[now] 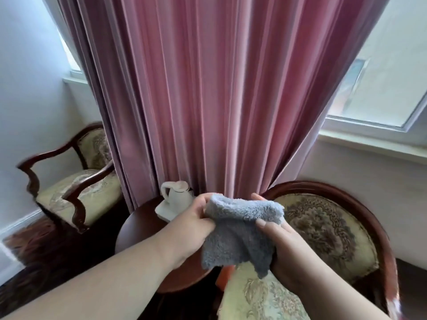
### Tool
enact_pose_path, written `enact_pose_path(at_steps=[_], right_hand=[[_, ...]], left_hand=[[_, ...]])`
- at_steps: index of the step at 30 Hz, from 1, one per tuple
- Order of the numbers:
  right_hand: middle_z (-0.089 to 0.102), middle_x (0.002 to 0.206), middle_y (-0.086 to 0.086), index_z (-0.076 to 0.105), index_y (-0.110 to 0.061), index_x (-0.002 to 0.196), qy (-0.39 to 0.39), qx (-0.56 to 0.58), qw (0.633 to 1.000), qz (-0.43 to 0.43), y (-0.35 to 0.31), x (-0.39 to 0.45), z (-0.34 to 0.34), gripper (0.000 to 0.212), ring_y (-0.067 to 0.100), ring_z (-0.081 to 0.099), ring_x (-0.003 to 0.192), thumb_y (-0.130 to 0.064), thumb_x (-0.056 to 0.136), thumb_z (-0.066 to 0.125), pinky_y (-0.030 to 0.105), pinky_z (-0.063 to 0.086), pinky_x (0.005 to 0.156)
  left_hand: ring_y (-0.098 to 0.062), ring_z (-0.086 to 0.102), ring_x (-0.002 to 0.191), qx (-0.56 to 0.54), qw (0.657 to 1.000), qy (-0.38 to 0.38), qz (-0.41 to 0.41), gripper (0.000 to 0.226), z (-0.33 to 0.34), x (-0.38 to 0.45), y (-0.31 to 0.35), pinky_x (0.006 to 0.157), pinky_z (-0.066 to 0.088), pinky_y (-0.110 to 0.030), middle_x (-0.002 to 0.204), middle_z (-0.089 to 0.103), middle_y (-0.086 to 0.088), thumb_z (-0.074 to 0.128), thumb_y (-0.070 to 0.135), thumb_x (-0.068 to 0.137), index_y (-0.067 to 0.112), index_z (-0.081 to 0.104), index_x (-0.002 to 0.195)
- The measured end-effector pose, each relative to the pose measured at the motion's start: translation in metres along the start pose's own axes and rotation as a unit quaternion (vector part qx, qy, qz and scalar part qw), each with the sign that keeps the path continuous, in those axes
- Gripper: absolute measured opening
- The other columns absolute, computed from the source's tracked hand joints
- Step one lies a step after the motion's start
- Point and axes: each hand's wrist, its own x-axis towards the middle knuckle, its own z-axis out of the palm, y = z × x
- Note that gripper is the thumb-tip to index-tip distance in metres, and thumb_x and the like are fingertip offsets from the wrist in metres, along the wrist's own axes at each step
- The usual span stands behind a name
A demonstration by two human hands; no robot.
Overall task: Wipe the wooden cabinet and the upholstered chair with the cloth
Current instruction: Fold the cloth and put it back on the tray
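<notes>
A fluffy grey cloth (240,229) hangs between both hands in front of me. My left hand (191,229) pinches its upper left edge, and my right hand (284,248) grips its right side with the thumb on top. Below and to the right stands an upholstered chair (328,229) with a floral cream fabric back, a dark red wooden frame, and a seat cushion (256,299) under my right wrist. No wooden cabinet shows in this view.
A round dark wooden side table (138,227) stands under my left forearm, bearing a white kettle (178,197) on a white tray. A second upholstered armchair (76,188) stands at the left wall. A pink curtain (208,93) hangs behind, with windows either side.
</notes>
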Motion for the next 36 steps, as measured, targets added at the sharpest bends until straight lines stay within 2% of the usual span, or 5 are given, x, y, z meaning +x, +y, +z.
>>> enact_pose_path(at_steps=[9,15,21,29,36], right_hand=[[0.069,0.11,-0.026,0.066,-0.051,0.108,0.025,-0.374,0.926,-0.05,0.055,0.046,0.134,0.032,-0.007,0.061,0.106,-0.041,0.078,0.061,0.023,0.048,0.093],[0.078,0.094,0.001,0.077,-0.027,0.093,0.174,-0.195,0.964,0.038,0.079,0.084,0.132,0.014,0.018,0.072,0.094,-0.032,0.086,0.065,0.046,0.054,0.092],[0.076,0.098,0.016,0.076,-0.013,0.096,0.243,0.015,0.966,0.087,0.112,0.145,0.092,0.02,0.032,0.073,0.091,-0.016,0.097,0.055,0.043,0.059,0.08],[0.065,0.073,-0.02,0.062,-0.043,0.087,0.4,-0.277,0.861,0.149,0.189,0.257,0.003,0.019,-0.004,0.056,0.071,-0.035,0.095,0.047,0.019,0.039,0.058],[0.065,0.079,0.002,0.048,-0.024,0.087,0.439,-0.256,0.834,0.215,0.272,0.358,-0.049,0.029,0.018,0.059,0.068,-0.045,0.082,0.067,0.031,0.042,0.056]], left_hand=[[0.002,0.063,0.101,0.052,0.998,-0.028,0.017,0.046,-0.136,-0.019,-0.023,0.081,0.049,-0.015,0.104,0.072,0.018,0.054,0.014,0.074,0.047,0.065,0.105],[-0.01,0.069,0.097,-0.036,0.996,-0.062,-0.044,0.039,-0.167,0.016,-0.043,0.075,0.053,-0.021,0.102,0.075,0.003,0.056,0.014,0.075,0.04,0.069,0.102],[-0.009,0.069,0.098,-0.076,0.985,-0.031,-0.151,0.029,-0.171,0.089,-0.095,0.088,0.05,-0.032,0.107,0.074,0.002,0.06,0.019,0.092,0.032,0.056,0.118],[-0.013,0.072,0.081,0.112,0.968,0.001,-0.226,0.051,-0.18,0.185,-0.183,0.075,0.06,-0.04,0.1,0.072,0.002,0.069,0.018,0.082,0.041,0.04,0.118],[-0.005,0.033,0.034,0.212,0.95,-0.087,-0.21,0.034,-0.201,0.277,-0.269,0.037,0.03,-0.018,0.05,0.058,0.02,0.048,0.014,0.093,0.048,0.053,0.091]])
